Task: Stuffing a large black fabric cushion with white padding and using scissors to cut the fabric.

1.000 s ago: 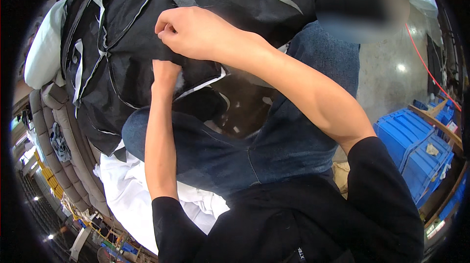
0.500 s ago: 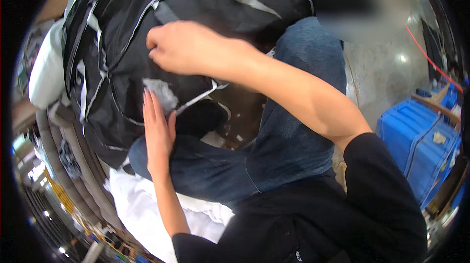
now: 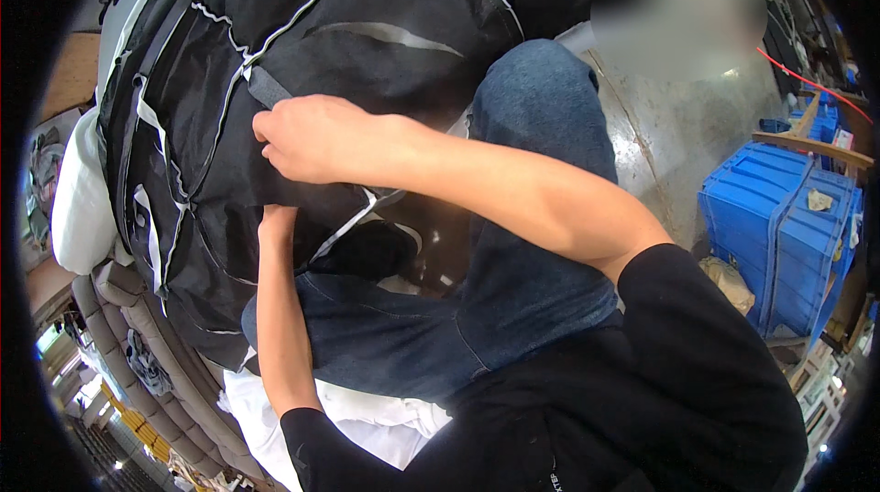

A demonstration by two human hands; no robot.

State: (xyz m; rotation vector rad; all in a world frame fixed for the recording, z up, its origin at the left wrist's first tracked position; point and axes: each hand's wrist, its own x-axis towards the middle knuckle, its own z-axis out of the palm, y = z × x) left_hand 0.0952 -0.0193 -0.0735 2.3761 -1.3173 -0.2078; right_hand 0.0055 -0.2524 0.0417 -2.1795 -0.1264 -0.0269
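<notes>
A large black fabric cover [image 3: 367,71] with white-edged seams is spread over the bulky thing in front of me. My right hand [image 3: 316,139] is closed at the fabric, its fingers curled downward around a fold of it. A grey strip [image 3: 268,89] runs from beside its knuckles up to a seam junction. Just below, my left hand [image 3: 278,214] has gone in beneath the black fabric; only the wrist and forearm show, and its fingers are hidden. A white-edged strip [image 3: 344,226] slants beside the left wrist.
My jeans-clad legs [image 3: 541,125] are folded around the cover's near side. White cloth [image 3: 385,423] lies under me. Blue crates [image 3: 756,208] stand at right, and a grey padded cushion [image 3: 156,364] is at left. A blurred patch hides something at upper right.
My left hand, earlier lying outstretched beside a light grey patch, has slipped under the black fabric, which now covers that patch. My right hand has moved lower and slightly left.
</notes>
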